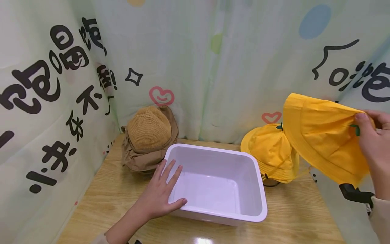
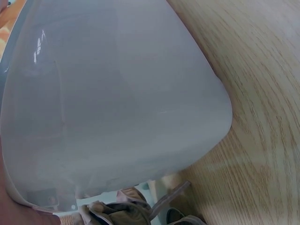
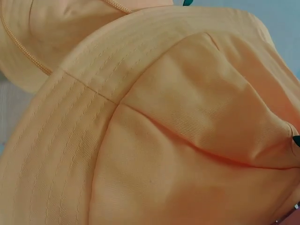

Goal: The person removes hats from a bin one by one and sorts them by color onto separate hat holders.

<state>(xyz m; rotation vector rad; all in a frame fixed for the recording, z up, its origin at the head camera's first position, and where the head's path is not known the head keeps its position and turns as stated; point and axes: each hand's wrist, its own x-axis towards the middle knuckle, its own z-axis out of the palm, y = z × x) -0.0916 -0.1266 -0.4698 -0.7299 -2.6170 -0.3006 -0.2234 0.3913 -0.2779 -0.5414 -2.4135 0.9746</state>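
My right hand [image 1: 376, 135] pinches a yellow bucket hat [image 1: 326, 135] by its crown, beside the green sprout at the top. The hat hangs tilted on its side at the right, its stitched brim towards the middle; its panels fill the right wrist view. With fingers spread and straight, my left hand [image 1: 161, 193] rests at the left front corner of a white plastic bin [image 1: 213, 215], the thumb along the front rim. Nothing lies inside the bin. The bin's outer wall [image 2: 117, 103] takes up most of the left wrist view.
Behind the bin's right side, another yellow hat [image 1: 268, 149] with a green sprout rests on the wooden table [image 1: 115, 200]. Brown hats, a tan knitted hat [image 1: 149, 128] on top, are piled at the back left. Printed curtains [image 1: 189, 67] enclose the table's back and sides.
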